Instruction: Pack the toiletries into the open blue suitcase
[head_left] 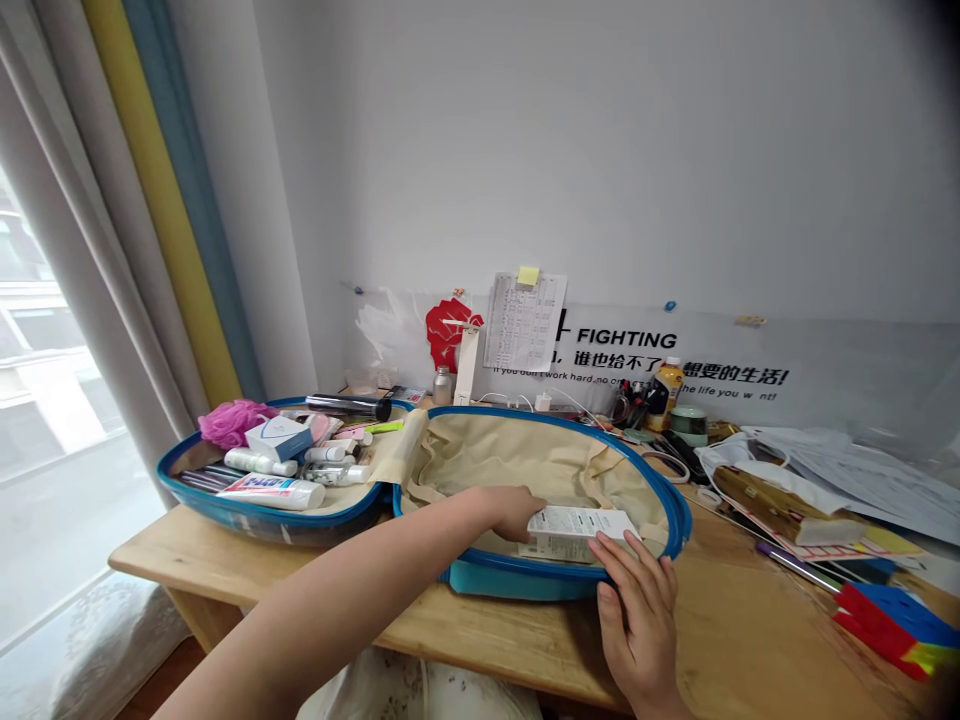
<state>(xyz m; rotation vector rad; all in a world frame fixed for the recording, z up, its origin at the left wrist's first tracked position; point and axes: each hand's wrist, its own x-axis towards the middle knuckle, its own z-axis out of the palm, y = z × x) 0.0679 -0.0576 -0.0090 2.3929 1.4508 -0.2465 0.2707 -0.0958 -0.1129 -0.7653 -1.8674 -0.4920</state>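
A white printed box (pixel 581 522) lies in the right half of an open blue-rimmed suitcase (pixel 459 578) with a beige lining. My left hand (pixel 514 512) is closed around the left end of this box, its fingertips partly hidden. On the box's right end rest the fingertips of my right hand (pixel 637 600), which is open, fingers stretched and thumb apart over the front rim. The left half of the suitcase holds a purple bath puff (pixel 234 424), a blue and white box (pixel 279 438), a toothpaste tube (pixel 274 491), a black cylinder (pixel 349 406) and several small bottles.
The suitcase stands on a wooden table (pixel 510 640). To the right lie papers (pixel 810 470), a purple pen (pixel 799 567) and a red, blue and yellow block (pixel 896 620). An orange bottle (pixel 664 392) and a white lamp (pixel 466 365) stand at the back wall.
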